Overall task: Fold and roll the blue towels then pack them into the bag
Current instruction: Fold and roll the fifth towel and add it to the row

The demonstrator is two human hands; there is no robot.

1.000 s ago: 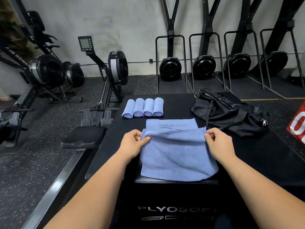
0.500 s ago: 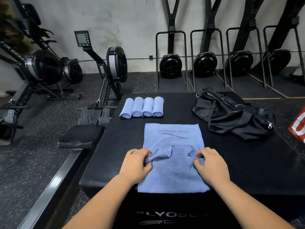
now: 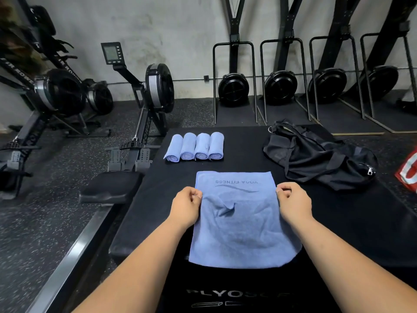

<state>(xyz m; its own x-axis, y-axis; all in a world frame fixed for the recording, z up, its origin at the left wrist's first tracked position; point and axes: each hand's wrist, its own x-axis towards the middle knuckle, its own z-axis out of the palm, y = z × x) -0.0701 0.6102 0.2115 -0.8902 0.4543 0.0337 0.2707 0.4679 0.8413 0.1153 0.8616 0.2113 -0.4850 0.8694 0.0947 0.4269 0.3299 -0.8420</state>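
A blue towel [image 3: 241,224] with "YOGA FITNESS" print lies spread on the black plyo box [image 3: 248,154], its near edge hanging over the front. My left hand [image 3: 186,205] pinches its left edge and my right hand [image 3: 292,203] pinches its right edge, both about a third of the way down from the far edge. A small crease sits in the middle. Several rolled blue towels [image 3: 195,146] lie side by side at the box's far left. The black bag [image 3: 316,157] lies slumped at the far right.
Rowing machines [image 3: 144,105] stand on the rubber floor to the left, one close beside the box. More machines are stored upright along the back wall [image 3: 279,86]. A red and white object [image 3: 409,175] shows at the right edge.
The fold I was holding has been laid back flat toward me. My hands moved from the towel's middle outward to its left and right edges.
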